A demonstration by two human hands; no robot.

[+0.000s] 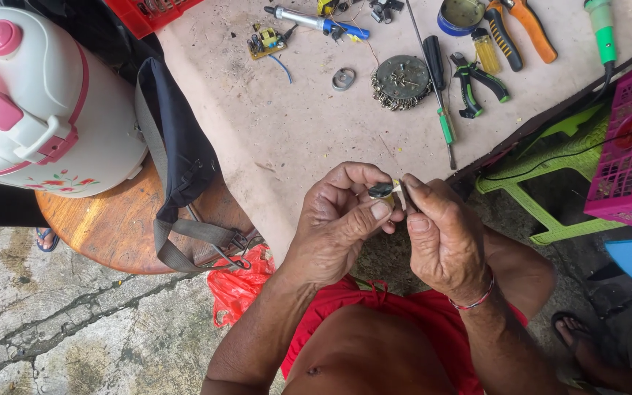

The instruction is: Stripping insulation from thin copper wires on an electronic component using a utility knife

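Both my hands are up together over my lap, just off the near edge of the worn pinkish table (287, 124). My left hand (338, 219) pinches a small dark round part (380, 190) between thumb and fingers, and my right hand (444, 234) closes on its pale end, fingertips touching. On the table: pliers (477, 84), a screwdriver (444, 121), a round dish of screws (401, 80), a small circuit board (265, 42). Left of it, a white-and-pink rice cooker (38, 102) sits on a round wooden stool (111, 227), a dark bag (177, 153) slung beside it. Cracked concrete floor (74, 322) below, a green plastic stool (543, 175) to my right.
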